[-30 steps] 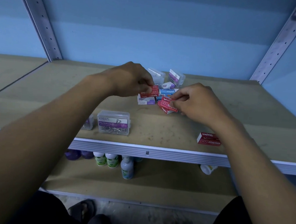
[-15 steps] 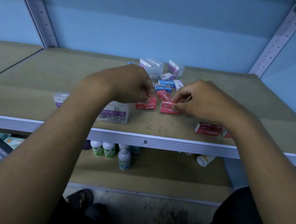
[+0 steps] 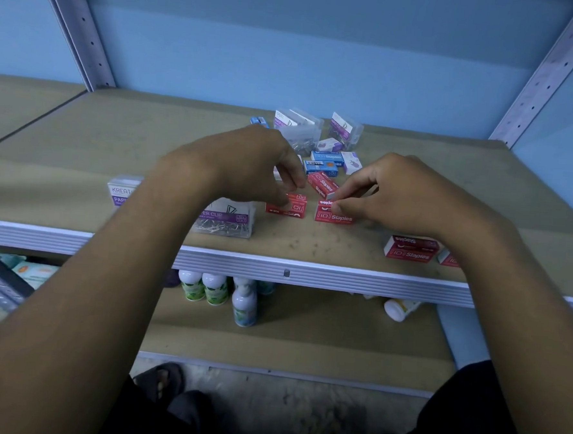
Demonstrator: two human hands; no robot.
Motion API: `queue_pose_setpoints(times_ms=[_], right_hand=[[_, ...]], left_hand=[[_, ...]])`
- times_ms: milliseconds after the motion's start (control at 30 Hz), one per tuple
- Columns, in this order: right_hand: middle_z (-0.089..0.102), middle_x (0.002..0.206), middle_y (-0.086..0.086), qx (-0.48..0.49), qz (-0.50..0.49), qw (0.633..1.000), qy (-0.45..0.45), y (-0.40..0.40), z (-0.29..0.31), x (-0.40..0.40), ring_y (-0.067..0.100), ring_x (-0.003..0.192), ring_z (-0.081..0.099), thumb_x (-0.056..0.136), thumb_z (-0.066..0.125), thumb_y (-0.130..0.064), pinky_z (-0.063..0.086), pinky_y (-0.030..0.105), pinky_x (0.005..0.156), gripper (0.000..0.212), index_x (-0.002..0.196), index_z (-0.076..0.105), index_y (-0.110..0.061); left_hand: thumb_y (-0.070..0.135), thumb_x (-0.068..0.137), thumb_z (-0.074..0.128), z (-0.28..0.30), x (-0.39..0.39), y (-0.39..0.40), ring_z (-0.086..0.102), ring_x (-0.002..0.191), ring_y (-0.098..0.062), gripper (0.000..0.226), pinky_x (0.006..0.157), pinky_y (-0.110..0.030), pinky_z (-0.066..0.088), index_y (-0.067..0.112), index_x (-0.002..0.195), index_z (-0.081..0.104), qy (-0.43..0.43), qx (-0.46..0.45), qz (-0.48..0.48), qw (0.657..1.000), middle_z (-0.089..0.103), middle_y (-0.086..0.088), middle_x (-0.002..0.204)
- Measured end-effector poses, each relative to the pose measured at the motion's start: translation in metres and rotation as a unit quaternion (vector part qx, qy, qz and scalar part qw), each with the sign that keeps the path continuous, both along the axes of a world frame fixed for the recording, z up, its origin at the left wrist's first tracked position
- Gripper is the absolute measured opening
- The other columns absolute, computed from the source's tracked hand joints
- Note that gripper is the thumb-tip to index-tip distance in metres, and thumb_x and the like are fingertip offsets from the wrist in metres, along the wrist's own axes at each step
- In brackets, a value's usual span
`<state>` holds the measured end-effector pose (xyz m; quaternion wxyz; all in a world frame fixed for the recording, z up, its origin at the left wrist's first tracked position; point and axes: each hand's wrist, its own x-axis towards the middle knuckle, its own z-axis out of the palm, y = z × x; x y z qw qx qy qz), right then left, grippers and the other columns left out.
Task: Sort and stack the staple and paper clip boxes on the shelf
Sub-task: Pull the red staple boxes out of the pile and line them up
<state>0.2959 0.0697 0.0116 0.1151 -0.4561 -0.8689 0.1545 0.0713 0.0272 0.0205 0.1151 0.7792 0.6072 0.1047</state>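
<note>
**Head view: both hands on red staple boxes at mid-shelf**

Head view, left to right along the shelf [image 3: 80, 157]: a clear paper clip box [image 3: 123, 191] with a purple label stands near the front edge, partly hidden by the left forearm. Just right of that arm lies a second clear paper clip box [image 3: 226, 218], its loose clips visible inside. The left hand [image 3: 248, 167] curls down, its fingertips pinching a red staple box [image 3: 292, 206] that lies flat on the shelf. Just beside it sits another red staple box [image 3: 334, 214], with an angled red staple box [image 3: 322, 184] touching its far edge; the right hand [image 3: 400, 193] pinches at the spot where these two meet, and which one it grips I cannot tell. Behind them a loose cluster holds blue staple boxes [image 3: 327, 157] and two more clear paper clip boxes [image 3: 297, 125]. Far right, near the front edge, a red staple box pair [image 3: 412, 248] is stacked. White bottles [image 3: 203, 287] stand on the lower shelf.
</note>
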Motion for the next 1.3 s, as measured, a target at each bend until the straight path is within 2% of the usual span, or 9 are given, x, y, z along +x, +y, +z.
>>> queue_pose_setpoints(times_ms=[67, 200, 400, 567, 700, 833, 1033, 1133, 1300], right_hand=[[0.074, 0.092, -0.016, 0.005, 0.001, 1.0, 0.006, -0.001, 0.001, -0.001, -0.006, 0.082, 0.061, 0.085, 0.077, -0.041, 0.04, 0.011, 0.063, 0.015, 0.096, 0.082, -0.033], [0.075, 0.093, -0.015, 0.007, 0.008, 1.0, 0.013, -0.001, 0.0, -0.004, -0.004, 0.084, 0.063, 0.085, 0.079, -0.035, 0.042, 0.011, 0.069, 0.013, 0.097, 0.082, -0.033], [0.072, 0.08, -0.019, 0.017, 0.016, 1.0, 0.012, 0.0, -0.003, -0.006, -0.01, 0.077, 0.062, 0.085, 0.079, -0.028, 0.036, 0.001, 0.062, 0.012, 0.094, 0.082, -0.033], [0.075, 0.086, -0.015, 0.022, 0.016, 1.0, 0.008, 0.0, -0.003, -0.006, -0.007, 0.078, 0.061, 0.085, 0.079, -0.029, 0.037, 0.002, 0.063, 0.012, 0.095, 0.082, -0.033], [0.071, 0.081, -0.02, 0.024, 0.017, 1.0, 0.008, 0.0, -0.003, -0.005, -0.009, 0.078, 0.06, 0.085, 0.079, -0.029, 0.034, 0.001, 0.06, 0.012, 0.095, 0.082, -0.034], [0.065, 0.075, -0.021, 0.029, 0.019, 0.999, 0.005, 0.0, -0.003, -0.006, -0.009, 0.074, 0.058, 0.085, 0.079, -0.028, 0.033, 0.002, 0.06, 0.012, 0.095, 0.082, -0.034], [0.067, 0.076, -0.022, 0.025, 0.018, 0.999, 0.009, 0.0, -0.003, -0.006, -0.01, 0.072, 0.058, 0.084, 0.079, -0.027, 0.033, -0.002, 0.058, 0.012, 0.093, 0.081, -0.035], [0.068, 0.078, -0.022, 0.023, 0.017, 1.0, 0.006, 0.0, -0.003, -0.006, -0.01, 0.075, 0.059, 0.084, 0.079, -0.028, 0.033, 0.001, 0.06, 0.012, 0.094, 0.081, -0.035], [0.067, 0.08, -0.022, 0.022, 0.019, 1.0, 0.003, 0.0, -0.003, -0.006, -0.01, 0.077, 0.057, 0.085, 0.079, -0.029, 0.034, 0.006, 0.063, 0.013, 0.095, 0.081, -0.036]], left_hand=[[0.027, 0.077, 0.079, 0.0, -0.001, 0.001, 0.056, 0.07, 0.017, 0.029, 0.084, -0.023, 0.049, 0.034, 0.104, 0.074, -0.011, 0.011, 0.002, 1.0, 0.07, 0.022, 0.093], [0.028, 0.076, 0.081, -0.002, 0.005, 0.003, 0.056, 0.07, 0.021, 0.028, 0.074, -0.016, 0.047, 0.033, 0.102, 0.076, -0.02, 0.014, -0.005, 1.0, 0.071, 0.02, 0.088], [0.028, 0.074, 0.082, -0.006, 0.013, 0.008, 0.06, 0.066, 0.01, 0.023, 0.074, -0.019, 0.05, 0.033, 0.096, 0.078, -0.015, -0.001, -0.013, 1.0, 0.075, 0.014, 0.091], [0.022, 0.074, 0.081, -0.008, 0.014, 0.011, 0.065, 0.077, -0.002, 0.017, 0.067, -0.017, 0.045, 0.029, 0.089, 0.079, -0.016, 0.024, -0.017, 0.999, 0.073, 0.012, 0.079], [0.024, 0.073, 0.082, -0.005, 0.01, 0.009, 0.062, 0.071, 0.005, 0.015, 0.071, -0.021, 0.051, 0.028, 0.087, 0.076, -0.053, 0.056, -0.013, 0.997, 0.073, 0.013, 0.078], [0.021, 0.075, 0.079, -0.002, 0.006, 0.006, 0.058, 0.067, 0.014, 0.023, 0.066, -0.008, 0.043, 0.028, 0.096, 0.074, -0.095, 0.075, -0.01, 0.993, 0.071, 0.014, 0.084], [0.018, 0.077, 0.079, -0.006, -0.005, 0.003, 0.061, 0.076, 0.01, 0.026, 0.068, -0.003, 0.041, 0.029, 0.1, 0.077, -0.132, 0.038, 0.006, 0.99, 0.073, 0.015, 0.088], [0.018, 0.075, 0.082, -0.001, -0.013, 0.0, 0.065, 0.082, 0.003, 0.022, 0.074, -0.011, 0.046, 0.025, 0.095, 0.078, -0.134, 0.037, 0.014, 0.99, 0.075, 0.012, 0.088], [0.022, 0.073, 0.084, 0.002, -0.029, -0.005, 0.067, 0.081, -0.003, 0.019, 0.07, -0.016, 0.046, 0.026, 0.09, 0.078, -0.088, 0.005, 0.048, 0.995, 0.075, 0.01, 0.085]])
